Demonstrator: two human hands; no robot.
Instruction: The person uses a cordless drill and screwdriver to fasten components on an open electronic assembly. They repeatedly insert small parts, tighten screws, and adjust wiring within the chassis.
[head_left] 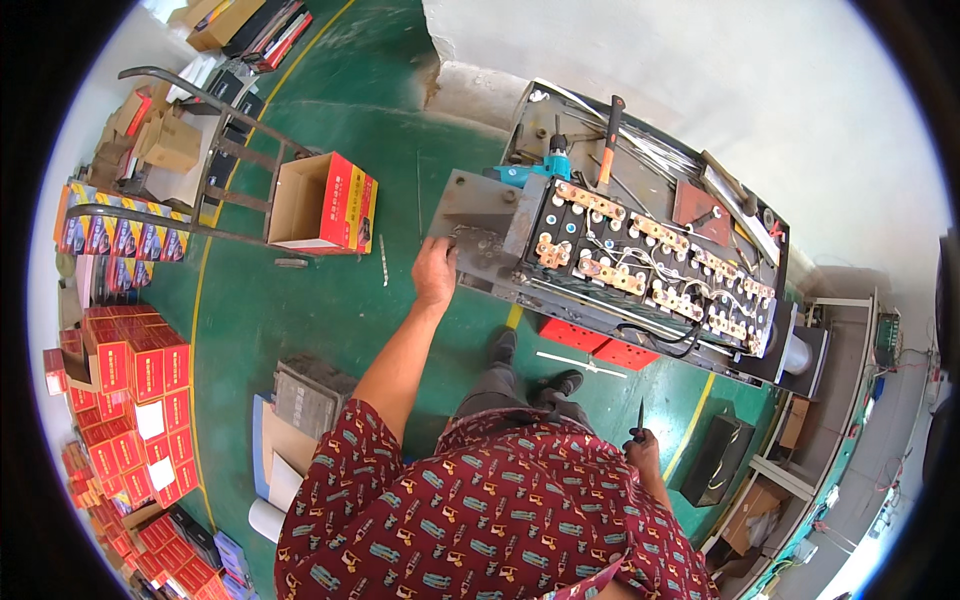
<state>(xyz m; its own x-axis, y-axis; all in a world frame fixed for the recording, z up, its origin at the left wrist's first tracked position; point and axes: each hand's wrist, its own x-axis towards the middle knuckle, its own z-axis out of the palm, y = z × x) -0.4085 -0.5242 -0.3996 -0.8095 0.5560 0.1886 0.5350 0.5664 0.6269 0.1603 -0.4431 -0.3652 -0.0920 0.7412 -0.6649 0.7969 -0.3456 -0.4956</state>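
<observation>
My left hand reaches forward and is closed at the near left edge of a grey metal plate on the workbench. Low at my right side, my right hand grips a slim dark pointed tool, its tip up; whether it is a knife or a screwdriver I cannot tell. Beside the plate stands a battery pack with copper connector bars and white wires across its top. A teal power drill and an orange-and-black handled hammer lie behind it.
An open red and yellow carton sits on the green floor by a hand truck. Stacked red boxes line the left. Under the bench is a red box. A black case and shelving stand right.
</observation>
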